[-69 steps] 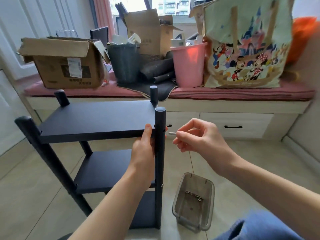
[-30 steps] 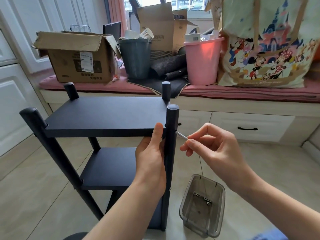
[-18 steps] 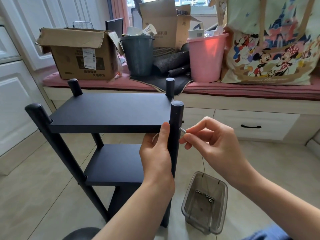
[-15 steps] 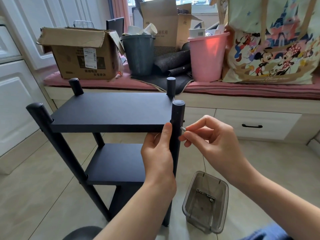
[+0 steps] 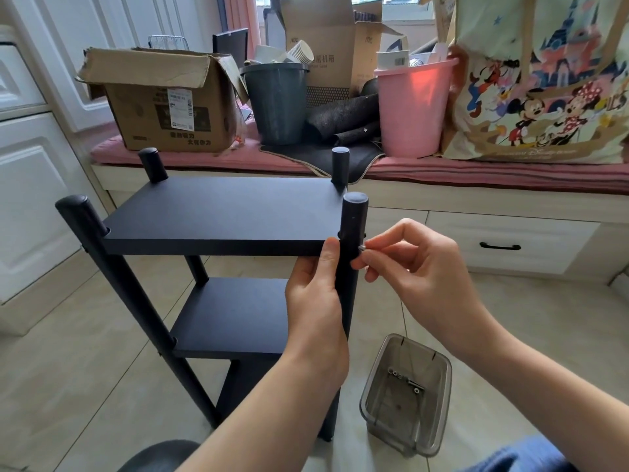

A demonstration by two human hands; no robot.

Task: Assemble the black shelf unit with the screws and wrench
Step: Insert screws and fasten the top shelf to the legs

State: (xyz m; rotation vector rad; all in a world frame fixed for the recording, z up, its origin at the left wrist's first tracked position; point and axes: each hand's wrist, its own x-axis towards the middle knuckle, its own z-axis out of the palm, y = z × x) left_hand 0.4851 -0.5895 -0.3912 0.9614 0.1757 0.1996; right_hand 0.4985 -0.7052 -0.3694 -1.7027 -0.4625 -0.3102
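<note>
While pinching a screw [image 5: 361, 248] at the post [image 5: 352, 240] (right hand [image 5: 413, 267]), left hand [image 5: 315, 294] gripping: risks cross-threading if angled.

Two bare forearms, no sleeves. Left hand [image 5: 315, 301] and right hand [image 5: 418, 267]: no rings, no watch, nails short and unpainted. Blue fabric, likely trouser leg, well below right fingers [image 5: 377, 258].
</note>
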